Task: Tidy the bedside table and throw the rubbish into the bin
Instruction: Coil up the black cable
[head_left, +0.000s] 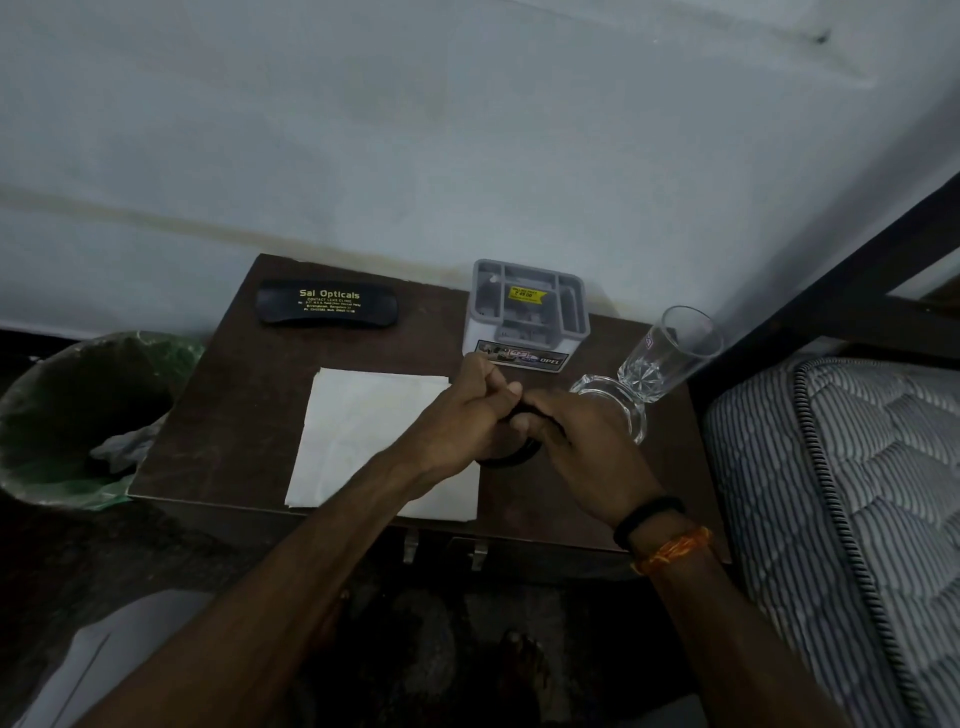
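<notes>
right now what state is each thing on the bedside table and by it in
spectacle case: closed, lying flat at the back left
grey organiser: upright, label on its front
glass: upright, looks empty
white paper: flat, unfolded
black ring-shaped thing: held by both hands, mostly hidden
left hand: curled round it
right hand: curled round it
bin: lined, rubbish inside

Both forearms reach forward from six o'clock and meet at the centre. The left hand (462, 410) has its fingers curled, thumb on top. The right hand (576, 441) also curls its fingers; its wrist wears two bands.
</notes>
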